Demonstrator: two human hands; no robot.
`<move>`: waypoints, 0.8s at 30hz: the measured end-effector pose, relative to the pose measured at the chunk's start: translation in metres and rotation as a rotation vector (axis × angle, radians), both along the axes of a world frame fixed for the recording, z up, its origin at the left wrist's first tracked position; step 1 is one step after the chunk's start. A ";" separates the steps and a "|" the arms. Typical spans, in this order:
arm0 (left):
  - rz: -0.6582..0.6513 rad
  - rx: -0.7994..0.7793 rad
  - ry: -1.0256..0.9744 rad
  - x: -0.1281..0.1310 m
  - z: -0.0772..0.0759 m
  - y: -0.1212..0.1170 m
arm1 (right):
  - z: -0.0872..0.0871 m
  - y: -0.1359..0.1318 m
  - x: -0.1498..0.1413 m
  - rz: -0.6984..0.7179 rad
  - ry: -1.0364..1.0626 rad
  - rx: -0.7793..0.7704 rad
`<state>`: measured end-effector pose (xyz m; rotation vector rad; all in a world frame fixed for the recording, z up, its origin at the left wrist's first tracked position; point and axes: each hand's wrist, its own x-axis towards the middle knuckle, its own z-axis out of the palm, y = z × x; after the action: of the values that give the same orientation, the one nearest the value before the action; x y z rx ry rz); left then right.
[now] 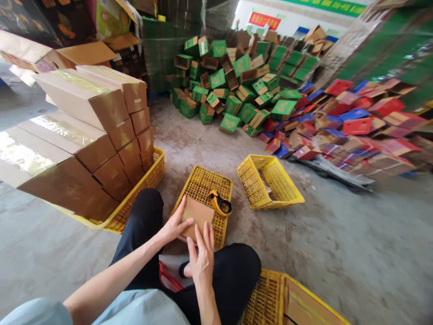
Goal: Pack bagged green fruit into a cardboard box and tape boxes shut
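Firstly, the middle yellow crate (203, 177) serves as the landmark. Left of it stands a larger yellow crate (158, 164), loaded with a stack of long brown boxes (113, 106) that rises above its rim; clear tape shines on several of the upper faces. On the near part of the middle crate lies the small brown box (199, 210), flat side up.

My left hand (175, 226) is at the box's left side, open, thumb spread onto the top face and a finger stretched along the left edge. My right hand (204, 255) is also open, its fingers laid over the near right part of the box; neither hand is closed around it. Just right of the box, on the same crate, sits a tape dispenser (221, 205), yellow and black.

Beyond the middle crate, green boxes (230, 123) lie heaped on the floor. To its right stands an open yellow crate (287, 183), contents too small to identify. Nearer me and to the right is a crate (264, 295) beside brown cardboard (304, 309). Red and blue boxes (356, 126) are piled farthest right, partly blurred.
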<state>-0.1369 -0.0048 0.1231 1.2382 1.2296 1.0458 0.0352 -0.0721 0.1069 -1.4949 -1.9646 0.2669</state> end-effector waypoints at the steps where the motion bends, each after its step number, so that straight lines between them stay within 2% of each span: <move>1: 0.004 -0.009 -0.007 0.003 0.001 0.000 | 0.000 0.000 0.000 -0.025 -0.008 -0.007; 4: -0.020 -0.085 -0.062 0.011 0.000 -0.004 | -0.001 0.000 0.004 -0.108 -0.011 -0.022; 6: -0.064 -0.135 -0.082 0.015 -0.008 -0.008 | -0.004 -0.001 0.014 -0.165 0.010 -0.028; 8: -0.104 -0.165 -0.053 0.019 -0.025 -0.013 | -0.010 -0.002 0.029 -0.221 0.050 -0.035; 11: -0.127 -0.257 0.056 0.026 -0.060 -0.017 | -0.019 -0.002 0.056 -0.318 0.121 -0.082; 13: -0.084 -0.334 0.129 0.029 -0.081 -0.015 | -0.025 -0.002 0.073 -0.372 0.152 -0.159; 15: 0.009 -0.436 0.178 0.029 -0.095 -0.011 | -0.029 -0.001 0.087 -0.404 0.177 -0.242; 17: 0.074 -0.500 0.167 0.026 -0.102 -0.006 | -0.030 0.000 0.096 -0.425 0.209 -0.306; 20: 0.070 -0.522 0.072 0.020 -0.102 0.002 | -0.025 0.002 0.104 -0.452 0.264 -0.373; 24: 0.071 -0.511 0.008 0.019 -0.097 0.007 | -0.005 0.007 0.103 -0.451 0.279 -0.416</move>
<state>-0.1179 0.0025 0.0258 0.8072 1.4433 0.7104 0.1377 -0.0654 0.1015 -1.9914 -1.3594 0.6732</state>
